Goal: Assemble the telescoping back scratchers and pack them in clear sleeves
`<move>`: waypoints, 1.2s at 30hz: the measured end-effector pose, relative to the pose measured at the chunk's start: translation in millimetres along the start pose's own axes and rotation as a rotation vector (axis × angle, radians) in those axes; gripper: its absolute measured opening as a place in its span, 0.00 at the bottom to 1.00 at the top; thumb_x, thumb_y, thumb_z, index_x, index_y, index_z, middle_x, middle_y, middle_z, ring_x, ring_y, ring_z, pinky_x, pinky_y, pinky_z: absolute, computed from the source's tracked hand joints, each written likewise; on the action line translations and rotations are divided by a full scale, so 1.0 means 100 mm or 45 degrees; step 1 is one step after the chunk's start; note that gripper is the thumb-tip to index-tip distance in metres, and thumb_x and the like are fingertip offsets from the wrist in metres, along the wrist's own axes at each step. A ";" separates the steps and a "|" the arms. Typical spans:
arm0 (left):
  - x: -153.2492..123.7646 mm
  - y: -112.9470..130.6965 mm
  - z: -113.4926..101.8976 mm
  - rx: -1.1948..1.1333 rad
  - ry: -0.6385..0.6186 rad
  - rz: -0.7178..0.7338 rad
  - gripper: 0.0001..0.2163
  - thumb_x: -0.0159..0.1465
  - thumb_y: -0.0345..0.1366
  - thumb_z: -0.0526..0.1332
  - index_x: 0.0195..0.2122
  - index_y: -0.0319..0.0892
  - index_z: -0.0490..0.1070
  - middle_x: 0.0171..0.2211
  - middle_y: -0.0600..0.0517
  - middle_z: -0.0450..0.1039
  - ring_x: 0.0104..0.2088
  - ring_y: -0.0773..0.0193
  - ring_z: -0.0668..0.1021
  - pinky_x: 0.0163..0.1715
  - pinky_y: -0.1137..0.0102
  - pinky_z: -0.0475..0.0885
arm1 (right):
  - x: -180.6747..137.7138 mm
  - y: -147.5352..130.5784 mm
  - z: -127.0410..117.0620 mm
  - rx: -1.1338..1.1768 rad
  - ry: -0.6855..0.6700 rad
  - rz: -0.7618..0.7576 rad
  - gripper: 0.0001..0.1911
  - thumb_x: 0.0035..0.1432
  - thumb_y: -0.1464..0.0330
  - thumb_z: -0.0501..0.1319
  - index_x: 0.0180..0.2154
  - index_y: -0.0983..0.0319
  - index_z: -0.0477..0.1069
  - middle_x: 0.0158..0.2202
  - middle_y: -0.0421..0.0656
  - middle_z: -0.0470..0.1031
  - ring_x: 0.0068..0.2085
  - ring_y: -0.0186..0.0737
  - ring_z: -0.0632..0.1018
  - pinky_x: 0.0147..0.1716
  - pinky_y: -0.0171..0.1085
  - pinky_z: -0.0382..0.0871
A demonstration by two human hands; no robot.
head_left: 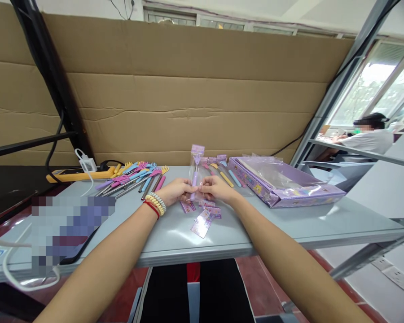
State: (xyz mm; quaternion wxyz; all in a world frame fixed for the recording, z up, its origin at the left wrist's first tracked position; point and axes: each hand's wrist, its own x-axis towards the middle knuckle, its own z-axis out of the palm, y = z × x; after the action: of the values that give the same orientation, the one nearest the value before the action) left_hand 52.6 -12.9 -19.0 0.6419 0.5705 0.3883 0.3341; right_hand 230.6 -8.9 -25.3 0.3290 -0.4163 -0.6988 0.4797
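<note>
Upright between my hands is a clear plastic bag [191,168] with a purple header card [198,150] at its top. Inside it shows a purple back scratcher [195,172] with a small hand-shaped head. My left hand [177,190] pinches the bag's lower left side, and my right hand [217,188] pinches its lower right side. Below them lie several small printed cards [202,223] on the grey table [175,240]. Left of my left hand is a pile of loose back scratchers [134,177] in yellow, blue, pink and purple with metal rods.
A purple printed box [283,181] with clear plastic bags stands at right, beside more bagged back scratchers [230,175]. At left are a phone [77,249], white cables and a yellow device [77,175]. Cardboard [195,89] walls the back. Another person [370,134] sits far right.
</note>
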 end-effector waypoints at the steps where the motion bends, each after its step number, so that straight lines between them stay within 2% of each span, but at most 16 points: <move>1: 0.00 0.00 0.00 -0.012 -0.004 -0.033 0.16 0.47 0.34 0.72 0.25 0.39 0.63 0.14 0.60 0.61 0.15 0.75 0.63 0.21 0.72 0.67 | 0.01 0.01 0.00 0.024 0.003 0.018 0.17 0.44 0.58 0.66 0.26 0.61 0.61 0.12 0.36 0.66 0.13 0.28 0.62 0.13 0.29 0.49; 3: 0.00 0.00 0.01 -0.026 0.015 -0.081 0.16 0.49 0.34 0.72 0.25 0.40 0.62 0.14 0.61 0.60 0.14 0.75 0.63 0.22 0.72 0.70 | 0.01 0.01 0.00 0.078 0.040 0.019 0.17 0.44 0.60 0.66 0.30 0.60 0.60 0.12 0.34 0.67 0.12 0.29 0.61 0.12 0.29 0.50; 5: 0.01 0.00 0.01 -0.048 0.079 -0.073 0.15 0.50 0.33 0.71 0.25 0.39 0.62 0.15 0.58 0.63 0.16 0.73 0.67 0.23 0.71 0.72 | -0.01 0.00 0.01 0.153 0.083 -0.049 0.20 0.42 0.61 0.66 0.33 0.58 0.58 0.14 0.31 0.67 0.12 0.29 0.61 0.12 0.29 0.51; 7: 0.02 0.00 0.01 -0.067 0.144 -0.056 0.13 0.52 0.32 0.70 0.26 0.38 0.63 0.18 0.55 0.67 0.18 0.71 0.71 0.23 0.72 0.73 | -0.03 -0.02 0.03 0.189 0.042 -0.116 0.21 0.41 0.61 0.67 0.34 0.58 0.57 0.16 0.29 0.67 0.14 0.29 0.63 0.14 0.28 0.52; 10: 0.02 0.00 0.02 -0.063 0.199 -0.038 0.12 0.53 0.30 0.68 0.28 0.38 0.63 0.19 0.54 0.69 0.19 0.69 0.73 0.21 0.73 0.72 | -0.06 -0.06 0.04 0.075 -0.124 -0.112 0.19 0.42 0.59 0.67 0.29 0.60 0.61 0.17 0.32 0.65 0.17 0.29 0.65 0.15 0.29 0.52; 13: 0.02 -0.01 0.05 -0.055 0.195 -0.026 0.13 0.53 0.29 0.68 0.28 0.39 0.62 0.20 0.53 0.70 0.20 0.67 0.76 0.22 0.74 0.73 | -0.07 -0.07 0.05 -0.080 -0.133 -0.117 0.20 0.45 0.55 0.65 0.21 0.62 0.62 0.15 0.33 0.62 0.17 0.26 0.61 0.17 0.30 0.51; 16: 0.02 -0.03 0.09 -0.061 0.187 -0.016 0.12 0.55 0.32 0.68 0.27 0.38 0.63 0.19 0.52 0.71 0.20 0.67 0.76 0.25 0.72 0.74 | -0.07 -0.06 0.05 -0.285 0.010 -0.136 0.23 0.46 0.52 0.64 0.18 0.61 0.58 0.13 0.34 0.58 0.18 0.26 0.58 0.19 0.31 0.49; 18: 0.03 -0.04 0.10 -0.078 0.177 0.004 0.10 0.56 0.33 0.67 0.26 0.37 0.65 0.19 0.51 0.70 0.20 0.68 0.76 0.26 0.72 0.74 | -0.07 -0.05 0.05 -0.438 0.121 -0.126 0.25 0.43 0.52 0.66 0.16 0.61 0.55 0.14 0.33 0.55 0.19 0.26 0.56 0.19 0.32 0.47; 20: 0.04 -0.06 0.10 -0.076 0.124 0.026 0.09 0.56 0.34 0.67 0.26 0.35 0.68 0.20 0.51 0.71 0.21 0.68 0.75 0.26 0.72 0.73 | -0.06 -0.04 0.06 -0.567 0.206 -0.105 0.27 0.38 0.54 0.69 0.16 0.60 0.52 0.14 0.32 0.52 0.20 0.26 0.55 0.20 0.32 0.44; 22: 0.05 -0.06 0.10 -0.042 0.044 0.039 0.09 0.56 0.36 0.67 0.27 0.35 0.70 0.21 0.50 0.71 0.22 0.68 0.75 0.26 0.72 0.73 | -0.04 -0.02 0.07 -0.662 0.244 -0.091 0.25 0.37 0.57 0.68 0.16 0.60 0.52 0.14 0.32 0.50 0.20 0.26 0.54 0.19 0.32 0.43; 25: 0.04 -0.04 0.11 -0.003 -0.079 0.108 0.11 0.55 0.38 0.67 0.33 0.35 0.75 0.27 0.48 0.75 0.26 0.67 0.77 0.30 0.71 0.73 | -0.03 -0.01 0.06 -0.712 0.283 -0.107 0.18 0.43 0.61 0.63 0.16 0.61 0.56 0.14 0.33 0.52 0.19 0.27 0.55 0.19 0.32 0.44; 27: 0.02 -0.01 0.11 -0.007 -0.126 0.193 0.15 0.55 0.39 0.67 0.42 0.37 0.75 0.36 0.45 0.77 0.31 0.65 0.78 0.31 0.71 0.72 | -0.03 -0.02 0.00 -0.736 0.400 -0.156 0.15 0.44 0.63 0.59 0.15 0.61 0.57 0.15 0.34 0.52 0.19 0.27 0.56 0.19 0.32 0.45; 29: -0.01 0.03 0.10 -0.029 -0.074 0.266 0.18 0.56 0.38 0.66 0.48 0.40 0.73 0.47 0.43 0.74 0.37 0.64 0.77 0.32 0.71 0.72 | -0.05 -0.02 -0.11 -0.789 0.601 -0.176 0.14 0.44 0.64 0.58 0.14 0.61 0.56 0.15 0.35 0.53 0.20 0.28 0.57 0.20 0.33 0.47; 31: -0.03 0.07 0.05 -0.024 0.063 0.293 0.18 0.57 0.36 0.64 0.49 0.41 0.71 0.54 0.43 0.69 0.41 0.63 0.76 0.33 0.71 0.73 | -0.08 0.00 -0.28 -0.853 0.773 -0.092 0.14 0.44 0.64 0.59 0.14 0.60 0.58 0.15 0.37 0.56 0.20 0.30 0.59 0.20 0.34 0.49; 33: -0.04 0.09 -0.02 0.043 0.195 0.277 0.15 0.58 0.35 0.63 0.47 0.40 0.70 0.55 0.43 0.68 0.42 0.63 0.76 0.33 0.72 0.73 | -0.11 0.04 -0.46 -0.923 0.851 0.088 0.12 0.44 0.64 0.59 0.15 0.60 0.61 0.16 0.40 0.62 0.20 0.34 0.64 0.21 0.35 0.52; 36: -0.03 0.10 -0.12 0.183 0.333 0.214 0.12 0.58 0.34 0.61 0.44 0.39 0.70 0.50 0.43 0.70 0.41 0.63 0.76 0.31 0.73 0.72 | -0.15 0.13 -0.70 -1.063 0.867 0.335 0.07 0.43 0.65 0.60 0.19 0.60 0.67 0.20 0.46 0.70 0.24 0.41 0.71 0.23 0.36 0.56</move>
State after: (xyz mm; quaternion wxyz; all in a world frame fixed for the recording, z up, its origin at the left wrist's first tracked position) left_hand 40.2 -8.8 -9.3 0.5132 0.5973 0.4423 0.4292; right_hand 300.3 8.1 -16.1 0.2805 -0.7267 -0.6259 0.0374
